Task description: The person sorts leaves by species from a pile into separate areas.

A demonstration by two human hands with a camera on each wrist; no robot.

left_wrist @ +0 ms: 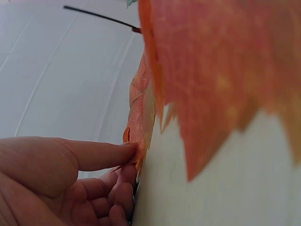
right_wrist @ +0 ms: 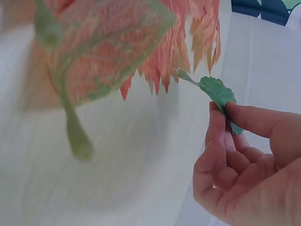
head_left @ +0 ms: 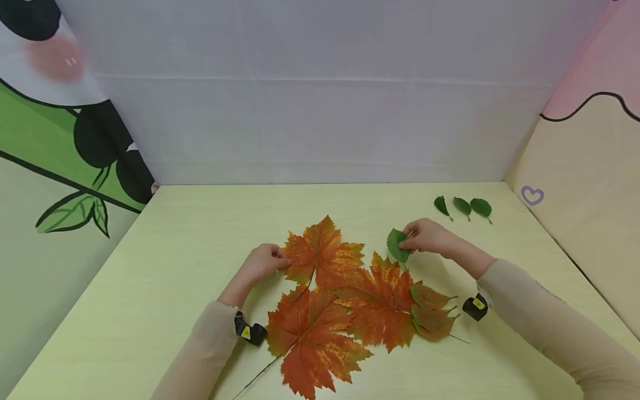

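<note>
My left hand [head_left: 262,260] pinches the left edge of the upper orange maple leaf [head_left: 318,253] between thumb and fingers, as the left wrist view also shows. Between the thumb and fingers of my right hand [head_left: 429,236] is a small green leaf [head_left: 398,245] with a toothed edge, its stem pointing down towards the orange leaves. Below the upper leaf lies another orange maple leaf [head_left: 315,339] with a long thin stem. A third maple leaf [head_left: 382,305] overlaps both on the right. Reddish-green small leaves [head_left: 432,316] lie against its right side, stems outward.
Three small green leaves [head_left: 462,206] lie in a row at the table's back right. The pale yellow table [head_left: 200,222] meets a grey-white back panel [head_left: 325,128]. Painted side panels [head_left: 590,183] flank it. A small black device [head_left: 475,307] is on each wrist.
</note>
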